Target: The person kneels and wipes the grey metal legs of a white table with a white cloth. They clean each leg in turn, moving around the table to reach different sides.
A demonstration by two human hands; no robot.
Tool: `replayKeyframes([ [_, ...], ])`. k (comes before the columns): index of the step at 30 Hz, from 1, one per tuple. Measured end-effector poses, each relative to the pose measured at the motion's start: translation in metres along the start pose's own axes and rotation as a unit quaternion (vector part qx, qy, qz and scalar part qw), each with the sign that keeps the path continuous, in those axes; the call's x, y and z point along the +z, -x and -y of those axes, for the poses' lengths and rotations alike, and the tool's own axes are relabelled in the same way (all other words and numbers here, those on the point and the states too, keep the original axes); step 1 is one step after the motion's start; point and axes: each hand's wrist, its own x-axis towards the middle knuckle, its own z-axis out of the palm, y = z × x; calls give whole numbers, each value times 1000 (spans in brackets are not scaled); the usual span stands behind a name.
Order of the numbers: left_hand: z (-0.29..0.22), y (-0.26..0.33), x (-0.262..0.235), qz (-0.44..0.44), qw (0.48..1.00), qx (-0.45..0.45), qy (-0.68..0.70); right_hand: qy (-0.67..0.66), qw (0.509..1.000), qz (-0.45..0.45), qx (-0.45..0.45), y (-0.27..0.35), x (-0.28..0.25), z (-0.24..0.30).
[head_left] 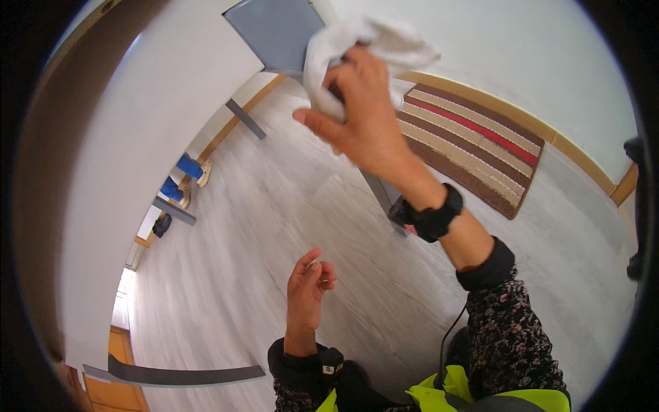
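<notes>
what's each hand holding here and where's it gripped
The right hand holds a white cloth, bunched at its middle under the fingers, loose ends spilling out above. The left hand holds nothing, its fingers loosely curled.

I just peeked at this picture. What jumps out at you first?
First, the raised right hand at top centre, clutching a crumpled white cloth against a grey panel. Next, the striped brown, beige and red rug on the floor at right. The empty left hand hangs lower down.
</notes>
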Motion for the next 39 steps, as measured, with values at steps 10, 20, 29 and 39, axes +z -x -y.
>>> replayKeyframes([
  [10,0,1,-5,7,1000,13,12,-34,975,2,221,127,-3,-29],
  [20,-1,3,-2,9,1000,18,17,-4,997,-34,66,27,17,9],
  [29,2,0,1,-5,1000,8,-5,157,982,-27,101,74,24,-14],
  [39,-1,0,-2,4,1000,4,16,-212,945,-102,226,26,2,-8],
])
